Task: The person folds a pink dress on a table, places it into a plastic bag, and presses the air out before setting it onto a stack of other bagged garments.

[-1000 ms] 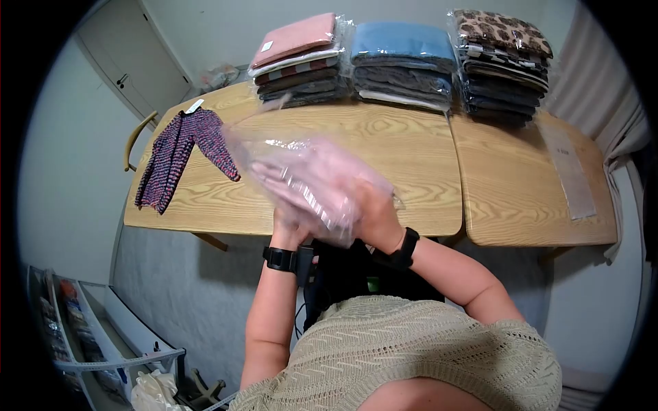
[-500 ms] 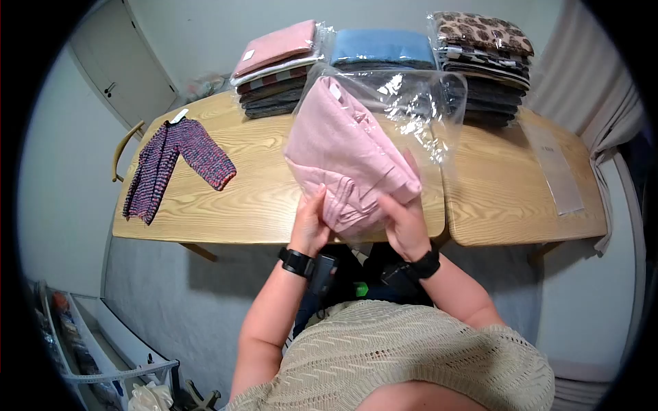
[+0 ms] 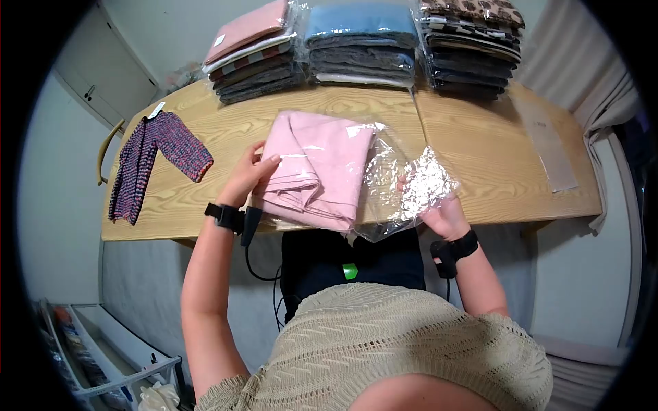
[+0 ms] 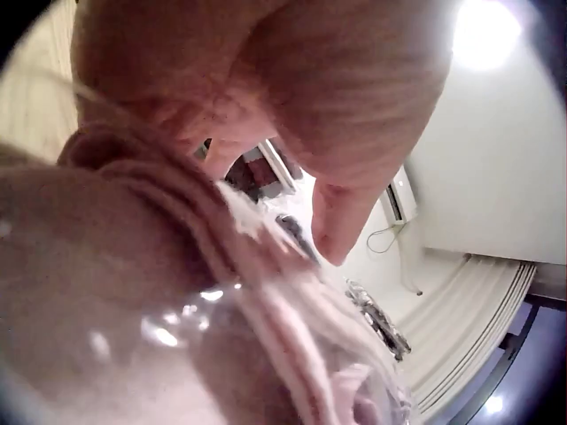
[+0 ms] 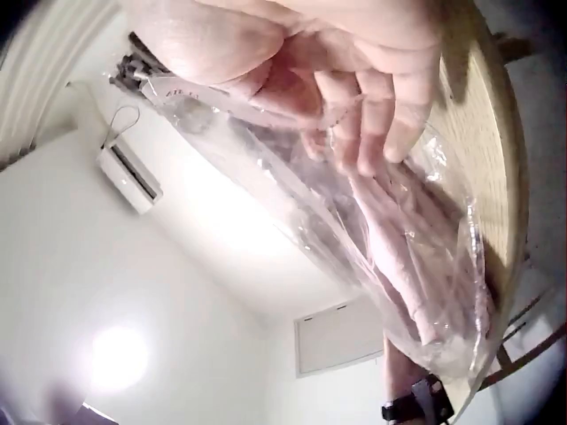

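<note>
A folded pink cloth [image 3: 336, 157] lies low over the front of the table inside a clear plastic bag [image 3: 385, 161]. My left hand [image 3: 243, 177] holds its left side, the thumb on top and the other fingers at the edge. In the left wrist view the cloth's layered folds [image 4: 275, 310] run beneath that hand. Off to the right, my right hand [image 3: 445, 218] grips the bag's loose, crinkled end. The right wrist view has its fingers [image 5: 376, 115] curled over the film, with the pink cloth further down the bag.
Along the back of the wooden table [image 3: 240, 127] stand three stacks of bagged folded textiles, topped pink [image 3: 250, 27], blue [image 3: 363, 24] and leopard print [image 3: 473, 10]. A knitted purple garment [image 3: 154, 157] with a tag lies left. A flat clear bag [image 3: 548, 154] lies right.
The bagged pink cloth has come down from a tilted position to lie flatter. My left hand has moved left along with its edge, and my right hand has shifted right to the bag's loose end.
</note>
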Demonstrator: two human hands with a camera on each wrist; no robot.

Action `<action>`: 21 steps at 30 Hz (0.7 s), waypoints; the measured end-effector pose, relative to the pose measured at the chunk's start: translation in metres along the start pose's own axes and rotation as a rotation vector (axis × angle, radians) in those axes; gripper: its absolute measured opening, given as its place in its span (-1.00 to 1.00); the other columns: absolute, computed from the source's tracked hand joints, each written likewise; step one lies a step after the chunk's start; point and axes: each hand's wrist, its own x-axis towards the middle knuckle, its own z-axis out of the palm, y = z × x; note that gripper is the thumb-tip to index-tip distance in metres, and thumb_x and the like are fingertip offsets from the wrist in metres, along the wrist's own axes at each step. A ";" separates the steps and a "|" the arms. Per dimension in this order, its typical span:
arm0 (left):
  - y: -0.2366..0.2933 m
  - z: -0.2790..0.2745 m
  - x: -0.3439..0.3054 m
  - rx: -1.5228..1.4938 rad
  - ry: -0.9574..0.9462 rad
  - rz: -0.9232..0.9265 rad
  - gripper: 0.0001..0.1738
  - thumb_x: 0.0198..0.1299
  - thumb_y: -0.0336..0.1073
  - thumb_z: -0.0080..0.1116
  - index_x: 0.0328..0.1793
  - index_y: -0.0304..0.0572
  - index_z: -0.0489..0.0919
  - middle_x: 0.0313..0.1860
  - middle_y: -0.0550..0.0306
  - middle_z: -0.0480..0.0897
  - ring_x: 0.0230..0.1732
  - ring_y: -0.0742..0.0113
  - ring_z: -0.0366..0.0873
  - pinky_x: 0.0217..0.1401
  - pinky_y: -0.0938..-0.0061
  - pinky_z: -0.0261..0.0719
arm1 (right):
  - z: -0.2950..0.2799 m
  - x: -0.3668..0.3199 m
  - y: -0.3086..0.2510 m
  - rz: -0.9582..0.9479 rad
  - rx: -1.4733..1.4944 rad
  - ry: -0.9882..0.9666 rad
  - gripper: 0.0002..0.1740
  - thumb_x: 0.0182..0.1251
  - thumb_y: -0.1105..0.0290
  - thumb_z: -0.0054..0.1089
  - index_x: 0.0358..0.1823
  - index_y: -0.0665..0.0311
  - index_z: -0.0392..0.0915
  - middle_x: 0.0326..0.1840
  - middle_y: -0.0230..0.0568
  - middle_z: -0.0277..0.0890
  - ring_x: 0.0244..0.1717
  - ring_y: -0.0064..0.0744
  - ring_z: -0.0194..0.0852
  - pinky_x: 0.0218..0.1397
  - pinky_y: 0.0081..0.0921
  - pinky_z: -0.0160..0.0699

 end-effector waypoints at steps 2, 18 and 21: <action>-0.003 0.008 -0.012 -0.039 0.106 0.068 -0.29 0.23 -0.04 0.10 0.39 -0.21 0.16 0.10 0.01 0.46 -0.02 0.45 0.44 -0.08 0.58 0.42 | 0.023 -0.005 -0.011 0.135 0.180 -0.153 -0.57 0.44 0.31 -0.26 0.25 0.35 0.23 0.14 0.09 0.36 0.15 -0.05 0.35 0.23 -0.22 0.39; -0.059 0.000 -0.042 -0.817 0.171 0.156 -0.44 0.41 0.02 -0.29 0.29 -0.30 0.26 0.01 0.01 0.53 -0.03 0.38 0.50 0.06 0.57 0.42 | 0.102 0.084 0.006 0.602 -0.506 -0.561 -0.36 0.23 0.53 0.13 0.31 0.53 0.08 0.19 0.04 0.34 0.16 -0.34 0.39 0.22 -0.56 0.36; -0.059 -0.003 -0.049 -0.786 0.139 0.135 -0.46 0.41 0.01 -0.29 0.29 -0.28 0.26 0.02 -0.02 0.52 -0.04 0.41 0.50 0.02 0.59 0.47 | 0.122 0.099 0.020 0.374 -1.064 -0.766 -0.40 0.30 0.51 0.03 0.34 0.46 0.07 0.20 0.00 0.34 0.22 -0.33 0.32 0.21 -0.54 0.35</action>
